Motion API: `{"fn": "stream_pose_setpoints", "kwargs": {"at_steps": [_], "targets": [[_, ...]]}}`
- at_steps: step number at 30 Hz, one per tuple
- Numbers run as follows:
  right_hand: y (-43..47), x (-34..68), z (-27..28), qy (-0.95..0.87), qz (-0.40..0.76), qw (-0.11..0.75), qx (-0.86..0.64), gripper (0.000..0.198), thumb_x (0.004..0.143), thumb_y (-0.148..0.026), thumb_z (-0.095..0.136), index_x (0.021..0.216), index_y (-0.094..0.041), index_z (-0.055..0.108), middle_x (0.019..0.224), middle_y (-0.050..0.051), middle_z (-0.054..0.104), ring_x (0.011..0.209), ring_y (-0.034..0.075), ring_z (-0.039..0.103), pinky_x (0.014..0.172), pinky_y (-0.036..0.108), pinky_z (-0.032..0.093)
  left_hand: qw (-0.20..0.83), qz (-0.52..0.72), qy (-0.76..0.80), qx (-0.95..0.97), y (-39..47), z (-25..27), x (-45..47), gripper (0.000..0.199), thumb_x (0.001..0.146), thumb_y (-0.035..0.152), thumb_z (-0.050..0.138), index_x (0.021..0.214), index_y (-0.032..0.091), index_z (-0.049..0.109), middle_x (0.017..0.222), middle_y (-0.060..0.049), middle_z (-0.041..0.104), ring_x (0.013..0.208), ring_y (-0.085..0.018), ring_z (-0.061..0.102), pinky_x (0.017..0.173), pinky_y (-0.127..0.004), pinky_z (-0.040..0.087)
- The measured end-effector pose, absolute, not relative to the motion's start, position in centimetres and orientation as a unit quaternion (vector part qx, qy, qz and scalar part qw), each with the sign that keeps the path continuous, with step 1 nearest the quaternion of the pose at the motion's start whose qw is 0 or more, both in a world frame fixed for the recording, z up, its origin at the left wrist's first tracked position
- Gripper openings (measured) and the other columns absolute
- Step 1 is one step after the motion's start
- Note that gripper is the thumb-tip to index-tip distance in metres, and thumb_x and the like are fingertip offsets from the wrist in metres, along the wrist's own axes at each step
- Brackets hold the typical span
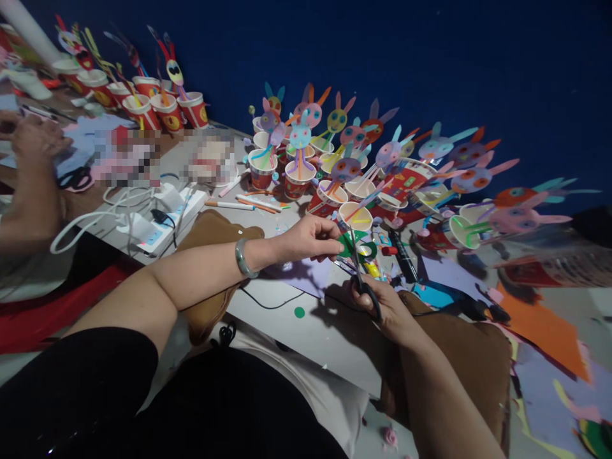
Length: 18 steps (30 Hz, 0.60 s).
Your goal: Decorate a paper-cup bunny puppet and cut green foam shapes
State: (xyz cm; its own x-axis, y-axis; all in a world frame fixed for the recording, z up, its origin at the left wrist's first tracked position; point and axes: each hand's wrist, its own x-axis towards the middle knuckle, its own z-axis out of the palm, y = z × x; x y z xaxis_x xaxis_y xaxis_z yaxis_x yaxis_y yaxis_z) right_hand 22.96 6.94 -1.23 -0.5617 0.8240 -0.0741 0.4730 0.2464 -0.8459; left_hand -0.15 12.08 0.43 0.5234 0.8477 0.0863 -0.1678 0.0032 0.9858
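My left hand [313, 239] pinches a small piece of green paper [352, 245] over the table. In my right hand [380, 305] is a pair of black-handled scissors [354, 261], their blades pointing up and away from me at the green paper. Whether the blades are cutting into it I cannot tell. A cut green paper disc [299, 312] lies on the table below my hands. Under the left hand there is a sheet of lilac paper [301, 275]. A paper cup [354, 217] with yellow strips inside stands just beyond the green paper.
Several paper cups with rabbit-faced figures [300, 134] crowd the back; more cups [167, 109] stand left. A power strip [174, 220] with white cables lies left. Brown cushions [454, 363] rest at the table edge. Orange paper [542, 325] lies right. Another person's hands [38, 137] are far left.
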Motion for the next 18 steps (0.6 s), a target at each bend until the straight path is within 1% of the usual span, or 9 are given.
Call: {"fn": "stream_pose_setpoints", "kwargs": {"at_steps": [5,10,14,18], "targets": [[6.87,22.90,-1.03,-0.764,0.439,0.194,-0.430,0.065,0.081,-0.083,0.042,0.067,-0.021,0.047,0.066,0.001,0.044,0.066,0.016,0.040,0.058,0.029,0.034,0.646,0.394,0.298,0.581,12.02,0.72,-0.17,0.022,0.075,0.020,0.066,0.062,0.015,0.049,0.054,0.003,0.058,0.043,-0.003,0.049,0.043,-0.017,0.036],[6.88,22.92,-1.24,-0.763,0.441,0.195,-0.431,0.066,0.079,-0.085,0.041,0.066,-0.021,0.047,0.066,0.001,0.045,0.065,0.016,0.040,0.058,0.029,0.034,0.650,0.402,0.301,0.571,12.03,0.63,-0.18,0.019,0.075,0.019,0.065,0.064,0.015,0.051,0.056,0.002,0.060,0.042,-0.003,0.049,0.043,-0.017,0.036],[6.79,22.89,-1.52,-0.755,0.450,0.200,-0.433,0.063,0.081,-0.082,0.043,0.067,-0.021,0.045,0.065,0.001,0.044,0.065,0.016,0.039,0.057,0.029,0.034,0.652,0.419,0.284,0.564,12.05,0.34,-0.14,0.016,0.075,0.019,0.064,0.066,0.014,0.053,0.057,0.001,0.061,0.042,-0.003,0.049,0.042,-0.017,0.036],[6.67,22.82,-1.48,-0.748,0.457,0.204,-0.436,0.062,0.081,-0.082,0.044,0.067,-0.021,0.045,0.066,0.001,0.044,0.065,0.016,0.039,0.057,0.029,0.034,0.656,0.425,0.278,0.558,12.08,0.21,-0.10,0.017,0.077,0.021,0.064,0.066,0.014,0.054,0.057,0.001,0.061,0.042,-0.003,0.049,0.042,-0.017,0.036]]}}
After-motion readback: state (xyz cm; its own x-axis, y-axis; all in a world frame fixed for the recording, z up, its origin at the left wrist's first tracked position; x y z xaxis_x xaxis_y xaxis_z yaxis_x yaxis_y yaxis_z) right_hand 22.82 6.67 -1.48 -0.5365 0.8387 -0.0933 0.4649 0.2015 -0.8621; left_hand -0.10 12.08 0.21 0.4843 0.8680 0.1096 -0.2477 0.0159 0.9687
